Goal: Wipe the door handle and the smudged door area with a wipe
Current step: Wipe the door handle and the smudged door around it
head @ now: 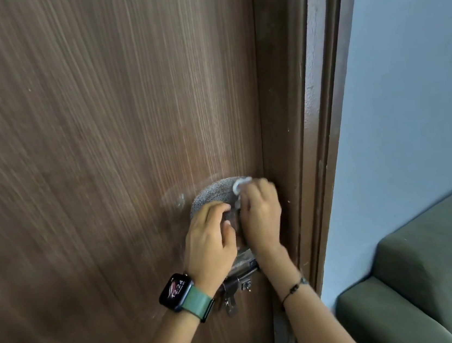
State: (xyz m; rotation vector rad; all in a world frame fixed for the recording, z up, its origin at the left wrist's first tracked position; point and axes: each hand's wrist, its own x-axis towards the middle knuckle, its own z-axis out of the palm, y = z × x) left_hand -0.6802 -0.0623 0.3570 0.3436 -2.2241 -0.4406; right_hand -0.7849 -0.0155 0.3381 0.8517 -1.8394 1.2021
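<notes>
The wipe (pixel 239 188) was a small white wad, soft and light, bunched in the fingers (pixel 261 192) of the right hand (pixel 262 218) and pressed against the upper part of the round handle plate (pixel 216 194), close to the door's latch edge. Such a scrap looked best pinched in a fold, or it would crumple and slip. The left hand (pixel 211 238) curled round the door handle (pixel 232 219), mostly hiding it, seemingly steadying it. A pale smudge (pixel 178 201) lay on the door (pixel 100 129) just left of the plate. Keys (pixel 229 299) hung from the lock below. A watch (pixel 177 291) sat on the left wrist; a green sofa (pixel 431 274) stood beyond the frame (pixel 314 132).
</notes>
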